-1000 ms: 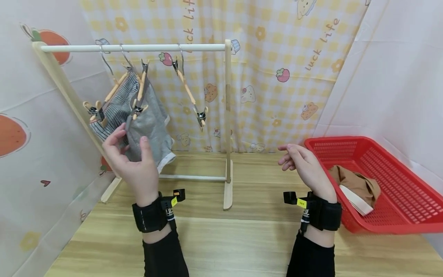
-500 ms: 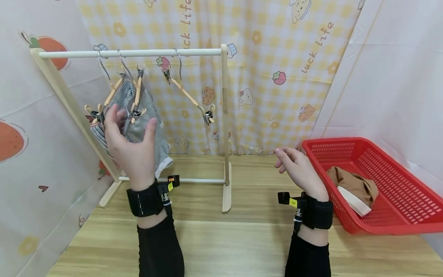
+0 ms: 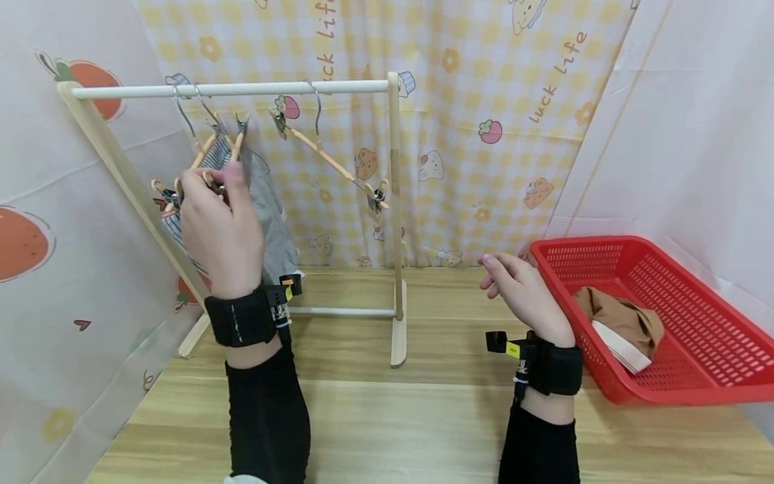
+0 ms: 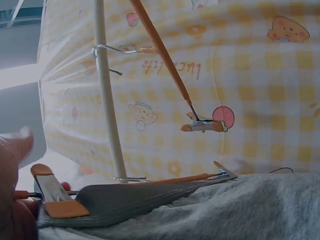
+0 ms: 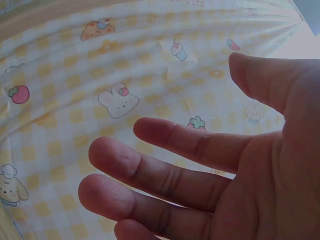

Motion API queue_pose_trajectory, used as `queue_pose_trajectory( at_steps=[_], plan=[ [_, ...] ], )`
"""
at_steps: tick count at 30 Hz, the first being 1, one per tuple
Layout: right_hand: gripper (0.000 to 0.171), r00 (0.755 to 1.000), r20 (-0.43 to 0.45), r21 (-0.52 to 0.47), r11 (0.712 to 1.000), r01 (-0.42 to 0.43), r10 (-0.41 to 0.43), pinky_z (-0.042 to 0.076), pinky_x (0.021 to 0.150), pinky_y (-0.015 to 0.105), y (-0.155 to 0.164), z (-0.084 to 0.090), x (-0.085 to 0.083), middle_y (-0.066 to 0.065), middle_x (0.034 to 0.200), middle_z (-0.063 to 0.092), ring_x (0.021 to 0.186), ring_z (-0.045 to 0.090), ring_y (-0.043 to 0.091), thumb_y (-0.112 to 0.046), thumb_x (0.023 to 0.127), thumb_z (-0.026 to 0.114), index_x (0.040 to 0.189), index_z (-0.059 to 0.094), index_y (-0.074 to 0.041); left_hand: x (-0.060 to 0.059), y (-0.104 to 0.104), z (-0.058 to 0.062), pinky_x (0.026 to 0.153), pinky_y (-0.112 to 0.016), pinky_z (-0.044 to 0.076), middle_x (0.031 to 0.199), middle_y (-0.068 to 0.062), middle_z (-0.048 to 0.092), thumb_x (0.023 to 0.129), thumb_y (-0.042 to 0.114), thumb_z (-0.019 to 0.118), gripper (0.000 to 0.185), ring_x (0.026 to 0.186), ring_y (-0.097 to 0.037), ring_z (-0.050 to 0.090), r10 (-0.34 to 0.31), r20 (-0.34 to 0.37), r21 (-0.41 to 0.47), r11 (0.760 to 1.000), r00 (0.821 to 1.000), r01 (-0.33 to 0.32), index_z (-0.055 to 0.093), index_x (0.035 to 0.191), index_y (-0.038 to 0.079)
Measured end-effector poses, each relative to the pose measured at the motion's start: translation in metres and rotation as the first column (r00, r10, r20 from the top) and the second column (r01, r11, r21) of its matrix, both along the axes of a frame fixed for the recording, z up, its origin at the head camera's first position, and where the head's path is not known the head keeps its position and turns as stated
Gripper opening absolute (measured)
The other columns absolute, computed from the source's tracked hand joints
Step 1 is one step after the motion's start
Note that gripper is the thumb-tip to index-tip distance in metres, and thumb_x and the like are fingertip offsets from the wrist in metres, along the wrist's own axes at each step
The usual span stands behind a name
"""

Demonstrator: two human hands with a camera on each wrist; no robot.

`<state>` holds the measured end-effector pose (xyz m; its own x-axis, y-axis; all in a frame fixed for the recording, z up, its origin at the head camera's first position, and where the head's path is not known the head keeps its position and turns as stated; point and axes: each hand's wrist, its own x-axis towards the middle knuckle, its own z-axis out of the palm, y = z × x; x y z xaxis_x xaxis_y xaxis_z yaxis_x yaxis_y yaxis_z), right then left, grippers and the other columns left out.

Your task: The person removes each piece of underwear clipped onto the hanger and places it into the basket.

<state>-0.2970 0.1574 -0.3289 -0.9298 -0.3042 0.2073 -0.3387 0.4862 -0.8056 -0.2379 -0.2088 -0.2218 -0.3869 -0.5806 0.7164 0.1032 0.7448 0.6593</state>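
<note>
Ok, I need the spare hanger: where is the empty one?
In the head view, the empty hanger hangs tilted near the rail's right end, right of the grey shorts and beside the upright post.

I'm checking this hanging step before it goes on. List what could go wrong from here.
1. The left hand pinches the clip end of the hanger holding the grey shorts; if the clip opens, the shorts may drop.
2. That hanger sits tight against the striped garment's hanger, so hooks or clips could tangle.
3. The empty hanger hangs steeply tilted on the rail and might slide or swing if the rail is jolted.
</note>
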Motion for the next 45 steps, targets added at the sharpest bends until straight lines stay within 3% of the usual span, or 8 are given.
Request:
queue_pose_trajectory(
  at_steps=[4,7,18,27,32,36,38,45],
  plan=[
    [0.06,1.0,0.0,-0.004,1.0,-0.003,0.003,0.045,0.09,0.044,-0.001,-0.001,0.0,0.016,0.096,0.065,0.083,0.064,0.03,-0.052,0.105,0.037,0.135,0.055,-0.003,-0.001,-0.002,0.004,0.064,-0.024,0.028,0.083,0.006,0.048,0.099,0.049,0.054,0.035,0.076,-0.012,0.047,0.013,-0.013,0.046,0.999,1.0,-0.012,0.052,0.1,0.014],
    [0.061,1.0,0.006,-0.002,1.0,-0.01,0.01,0.045,0.089,0.044,-0.002,-0.002,0.0,0.017,0.097,0.065,0.083,0.064,0.028,-0.052,0.105,0.037,0.135,0.055,-0.003,-0.001,-0.003,0.005,0.067,-0.024,0.029,0.087,0.005,0.048,0.102,0.043,0.049,0.03,0.08,-0.014,0.048,0.031,-0.022,0.046,0.999,0.999,-0.03,0.053,0.1,0.013],
    [0.058,0.999,0.004,0.005,0.999,-0.048,0.048,0.047,0.084,0.043,-0.019,-0.001,-0.004,0.016,0.099,0.065,0.088,0.064,0.031,-0.051,0.104,0.04,0.134,0.056,-0.004,0.003,-0.005,0.007,0.069,-0.022,0.033,0.089,0.002,0.053,0.103,0.038,0.05,0.028,0.077,-0.01,0.048,-0.036,-0.081,0.053,0.998,0.996,0.04,0.054,0.102,0.011],
    [0.048,0.982,-0.101,-0.301,0.935,-0.186,0.162,0.041,0.104,0.047,-0.097,-0.004,-0.033,0.019,0.135,0.052,0.121,0.051,0.032,-0.027,0.103,0.055,0.142,0.047,-0.002,0.004,-0.009,0.006,0.068,-0.021,0.032,0.082,0.008,0.05,0.101,0.036,0.054,0.022,0.074,-0.005,0.046,-0.03,-0.109,0.041,0.999,0.994,0.034,0.053,0.095,0.015],
    [0.046,0.989,-0.118,-0.442,0.887,-0.131,0.087,0.048,0.094,0.037,-0.142,0.01,-0.056,0.016,0.122,0.06,0.108,0.059,0.024,-0.021,0.095,0.066,0.134,0.051,-0.002,0.0,-0.01,0.009,0.059,-0.022,0.028,0.072,0.008,0.046,0.096,0.042,0.06,0.027,0.062,-0.005,0.042,-0.034,-0.175,0.074,0.996,0.984,0.047,0.049,0.083,0.021],
    [0.019,0.986,-0.144,-0.551,0.835,-0.013,-0.079,0.047,0.057,0.026,-0.174,0.012,-0.072,0.013,0.082,0.063,0.064,0.057,0.014,-0.018,0.098,0.06,0.106,0.064,-0.001,-0.002,-0.011,0.015,0.054,-0.024,0.022,0.064,0.007,0.039,0.096,0.043,0.057,0.03,0.055,-0.005,0.035,-0.011,-0.21,0.078,0.997,0.978,0.028,0.047,0.075,0.024],
    [0.024,0.972,-0.165,-0.564,0.824,0.048,-0.169,0.041,0.047,0.024,-0.187,0.009,-0.076,0.01,0.067,0.057,0.051,0.048,0.011,-0.022,0.102,0.054,0.098,0.065,-0.001,-0.001,-0.013,0.017,0.054,-0.024,0.021,0.063,0.008,0.038,0.097,0.04,0.056,0.029,0.054,-0.005,0.034,0.009,-0.21,0.079,0.997,0.978,0.007,0.046,0.074,0.025],
    [0.032,0.921,-0.229,-0.562,0.815,0.14,-0.316,0.039,0.046,0.028,-0.207,-0.002,-0.078,0.004,0.053,0.046,0.048,0.052,0.019,-0.025,0.107,0.044,0.092,0.063,-0.004,0.004,-0.02,0.022,0.055,-0.023,0.024,0.065,0.009,0.039,0.099,0.035,0.054,0.027,0.055,-0.002,0.035,0.015,-0.153,0.078,0.997,0.988,-0.003,0.044,0.076,0.027]
  ],
)
